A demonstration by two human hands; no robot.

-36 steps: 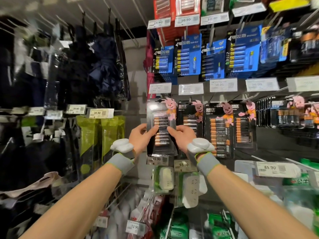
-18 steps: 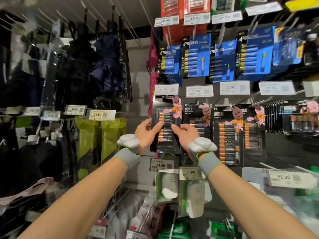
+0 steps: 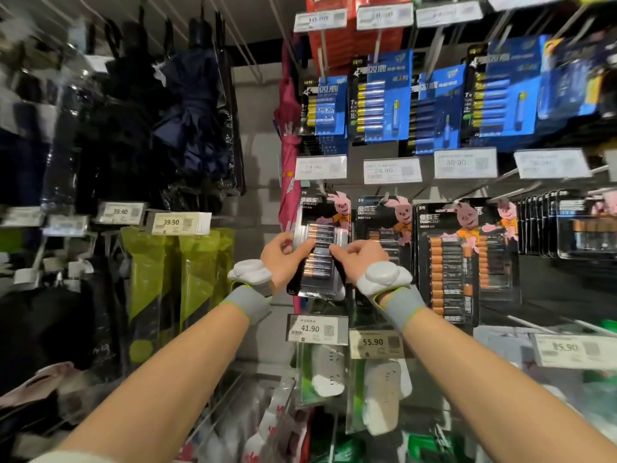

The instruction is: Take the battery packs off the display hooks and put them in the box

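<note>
Head view: frame centre.
Hands: left hand (image 3: 282,259), right hand (image 3: 360,259) pinching battery pack (image 3: 321,274) sides.
Pull: straight outward, level.

At the left end of the lower row of hooks, our left hand (image 3: 283,259) and right hand (image 3: 362,259) grip one battery pack (image 3: 322,262) from either side. A second pack (image 3: 380,228) hangs just to its right, and a third pack (image 3: 457,262) further right. Above them runs a line of price tags (image 3: 390,170), with an upper row of packs (image 3: 384,95) over that. Below our hands sit two shelf labels (image 3: 317,329), with power strips (image 3: 329,372) hanging beneath. Umbrellas (image 3: 193,111) hang well to the left.
</note>
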